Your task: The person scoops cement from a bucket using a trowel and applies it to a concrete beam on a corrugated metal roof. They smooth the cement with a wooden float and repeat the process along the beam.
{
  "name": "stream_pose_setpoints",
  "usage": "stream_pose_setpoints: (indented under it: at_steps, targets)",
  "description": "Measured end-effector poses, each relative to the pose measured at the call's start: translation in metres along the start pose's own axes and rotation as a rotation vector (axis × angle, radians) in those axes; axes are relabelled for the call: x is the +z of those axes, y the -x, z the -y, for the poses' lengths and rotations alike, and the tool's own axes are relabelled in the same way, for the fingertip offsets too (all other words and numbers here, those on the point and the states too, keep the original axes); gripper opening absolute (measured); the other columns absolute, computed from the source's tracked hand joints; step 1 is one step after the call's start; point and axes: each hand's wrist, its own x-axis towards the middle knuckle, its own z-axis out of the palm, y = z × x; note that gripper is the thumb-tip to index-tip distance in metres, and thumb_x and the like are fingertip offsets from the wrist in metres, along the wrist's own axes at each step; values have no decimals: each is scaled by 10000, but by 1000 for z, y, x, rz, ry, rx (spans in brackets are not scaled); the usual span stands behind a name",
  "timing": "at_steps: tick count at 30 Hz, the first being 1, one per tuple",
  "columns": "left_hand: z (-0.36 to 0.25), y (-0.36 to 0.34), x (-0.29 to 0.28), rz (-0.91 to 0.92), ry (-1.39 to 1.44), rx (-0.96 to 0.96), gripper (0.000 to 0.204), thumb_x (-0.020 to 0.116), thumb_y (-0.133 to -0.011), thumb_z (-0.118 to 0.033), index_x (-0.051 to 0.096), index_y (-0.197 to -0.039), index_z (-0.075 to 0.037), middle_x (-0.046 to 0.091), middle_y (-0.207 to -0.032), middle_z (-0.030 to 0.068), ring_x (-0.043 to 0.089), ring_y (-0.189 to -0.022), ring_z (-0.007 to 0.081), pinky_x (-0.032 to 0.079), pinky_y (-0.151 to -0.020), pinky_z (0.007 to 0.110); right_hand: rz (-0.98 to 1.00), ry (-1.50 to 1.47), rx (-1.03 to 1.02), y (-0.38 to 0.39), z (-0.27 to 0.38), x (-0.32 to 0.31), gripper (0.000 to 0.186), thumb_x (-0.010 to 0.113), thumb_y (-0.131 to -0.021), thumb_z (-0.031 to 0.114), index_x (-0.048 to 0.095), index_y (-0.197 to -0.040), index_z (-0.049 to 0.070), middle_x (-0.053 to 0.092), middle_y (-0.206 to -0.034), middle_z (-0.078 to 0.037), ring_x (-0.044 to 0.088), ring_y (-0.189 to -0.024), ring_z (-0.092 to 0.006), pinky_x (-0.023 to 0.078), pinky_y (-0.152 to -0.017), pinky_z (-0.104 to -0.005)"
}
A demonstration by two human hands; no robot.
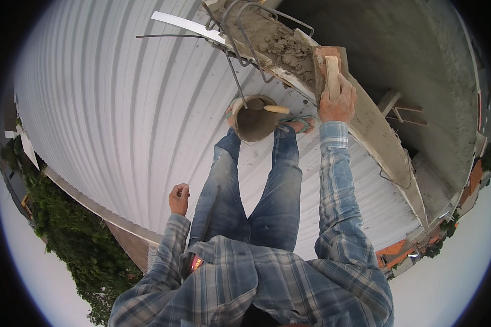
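My right hand (pixel 338 101) is wrapped round the wooden handle of a plastering float (pixel 319 70). The float's mortar-stained board lies on top of a narrow concrete wall (pixel 384 136), at the end of a rough bed of wet mortar (pixel 286 46). Off to the left, my left hand (pixel 179 199) hangs beside my thigh above the metal sheeting, fingers curled in, with nothing visible in them. Between my sandalled feet stands a bucket (pixel 255 133) holding grey mortar (pixel 255 120). A trowel's pale wooden handle (pixel 277 109) sticks out over its rim.
Bent steel bars (pixel 240 32) jut from the wall top, one rod reaching down to the bucket. Ribbed metal roofing (pixel 120 109) spreads under my feet. Beyond the wall lies a deep concrete recess (pixel 425 71) with timber pieces (pixel 398 109). Trees (pixel 65 234) stand past the roof edge.
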Motion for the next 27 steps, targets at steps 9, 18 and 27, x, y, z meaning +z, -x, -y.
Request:
stream_pose_setpoints:
  at_steps: [9, 18, 27]
  targets:
    - [-5, 2, 0, -2, -6, 31, 245, 677, -922, -239, 670, -987, -4, 664, -828, 53, 625, -691, 142, 507, -636, 272, -14, -76, -51, -18, 34, 17, 485, 657, -775, 123, 550, -1244, 181, 574, -1084, -84, 555, -1079, -324, 486, -939, -464]
    - [-6, -4, 2, 20, -56, 49, 267, 680, -918, -249, 666, -997, 5, 667, -834, 54, 627, -682, 141, 503, -628, 275, 31, -122, -25, -14, 39, 31, 511, 683, -774, 156, 543, -1264, 200, 584, -1160, -85, 551, -1133, -321, 471, -976, -455]
    - [0, -3, 6, 26, -11, -5, 261, 680, -911, -243, 674, -978, 8, 671, -806, 58, 631, -696, 139, 510, -659, 279, -46, -141, 215, 3, -9, 33, 496, 673, -788, 137, 532, -1263, 160, 585, -1173, -110, 548, -1123, -343, 448, -989, -470]
